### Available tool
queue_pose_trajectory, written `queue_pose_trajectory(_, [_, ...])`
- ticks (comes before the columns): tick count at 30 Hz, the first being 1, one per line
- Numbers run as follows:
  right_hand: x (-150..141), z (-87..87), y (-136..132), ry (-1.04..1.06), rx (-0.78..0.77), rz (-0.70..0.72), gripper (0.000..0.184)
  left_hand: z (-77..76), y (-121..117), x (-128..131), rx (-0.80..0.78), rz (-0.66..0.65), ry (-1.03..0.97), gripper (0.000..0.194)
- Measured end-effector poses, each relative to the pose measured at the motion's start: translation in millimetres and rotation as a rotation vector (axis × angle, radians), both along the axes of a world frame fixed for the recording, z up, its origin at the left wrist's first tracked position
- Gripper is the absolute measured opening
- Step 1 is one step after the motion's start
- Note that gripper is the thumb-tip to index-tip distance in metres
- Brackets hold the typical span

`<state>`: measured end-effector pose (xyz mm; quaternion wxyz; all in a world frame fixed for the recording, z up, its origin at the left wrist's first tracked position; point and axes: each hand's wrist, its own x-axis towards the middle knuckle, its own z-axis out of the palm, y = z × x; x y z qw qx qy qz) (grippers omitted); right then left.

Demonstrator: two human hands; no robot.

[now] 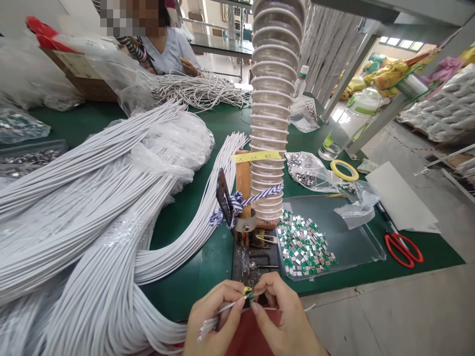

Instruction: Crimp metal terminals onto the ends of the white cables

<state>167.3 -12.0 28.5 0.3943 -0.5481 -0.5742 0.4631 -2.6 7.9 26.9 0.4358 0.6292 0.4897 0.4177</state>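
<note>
My left hand (211, 319) is closed in a pinch on the end of a thin white cable (226, 309), with other cable ends sticking out below the palm. My right hand (284, 316) pinches a small green and silver connector piece (250, 295) against that cable's tip. Both hands meet at the table's near edge, just in front of a black soldering stand (256, 257). A pile of the same small green and silver pieces (302, 244) lies on a clear tray (352, 237) to the right of the stand.
Big bundles of white cables (92, 207) cover the green table (196, 277) on the left. A ribbed white hose (272, 109) hangs over the stand. Red scissors (403, 248), yellow tape (344, 169) and bags lie right. Another person (166, 44) sits at the far side.
</note>
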Motion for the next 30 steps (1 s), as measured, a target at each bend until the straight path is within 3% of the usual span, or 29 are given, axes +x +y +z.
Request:
queue_pose_trajectory(5, [8.8,-0.5,3.6,0.132,0.017,-0.022,0.005,4.9,3.0,1.7,0.006,0.015,0.010,0.017])
queue_pose_trajectory(11, [1.8,2.3,12.2,0.190,0.077,-0.035,0.013,7.6,5.9,2.9,-0.047,0.003,0.006,0.018])
queue_pose_trajectory(20, [-9.3,0.6,17.1,0.256,0.164,-0.098,0.016,15.2,5.4,11.3,-0.102,0.180,-0.074,0.016])
queue_pose_trajectory(30, [-11.6,-0.4,17.8,0.266,0.175,-0.125,0.014,15.0,8.8,4.8,-0.028,0.095,-0.023,0.015])
